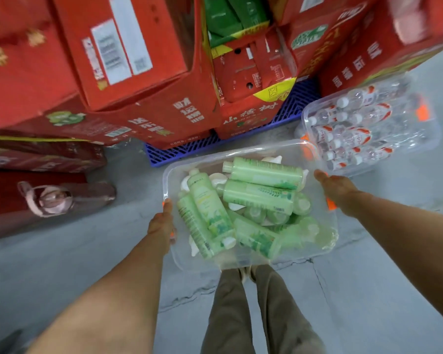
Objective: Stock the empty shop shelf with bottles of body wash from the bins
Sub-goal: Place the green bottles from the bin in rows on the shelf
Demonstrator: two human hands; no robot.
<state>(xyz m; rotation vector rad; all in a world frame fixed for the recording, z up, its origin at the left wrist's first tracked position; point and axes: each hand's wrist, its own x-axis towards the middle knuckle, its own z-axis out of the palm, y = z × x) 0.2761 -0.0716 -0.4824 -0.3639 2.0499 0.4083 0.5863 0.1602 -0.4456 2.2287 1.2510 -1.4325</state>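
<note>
Mostly grey concrete floor (384, 290), smooth, with a thin crack running across it below the bin and one branching down on the right. Person stands on it, olive trousers (253, 315) and shoe tips visible straight below.

Clear plastic bin (241, 261) is held up above the legs, off the floor. Left hand (163, 223) grips the bin's left rim, thumb over the edge, fingers wrapped under the wall. Right hand (339, 191) holds the right rim; fingers are closed around the edge, tips hidden behind the plastic. Inside the bin: green body wash bottles (261, 198) lying loose in a heap, some crossed over others, white caps showing between them.

Second clear bin (317, 108) sits on the floor just beyond, upper right, touching or nearly touching the held bin's far corner; it holds clear bottles with red-white labels (353, 134), packed lying down. Orange stickers on both bins.

Behind, a blue plastic pallet (189, 149) on the floor carries stacked red cartons (138, 60) with white labels and printed characters; one open carton shows green packs (228, 16). At left, dark red boxes (36, 154) and a pinkish bag (51, 198) on the floor. Picture is motion-blurred at the edges.
</note>
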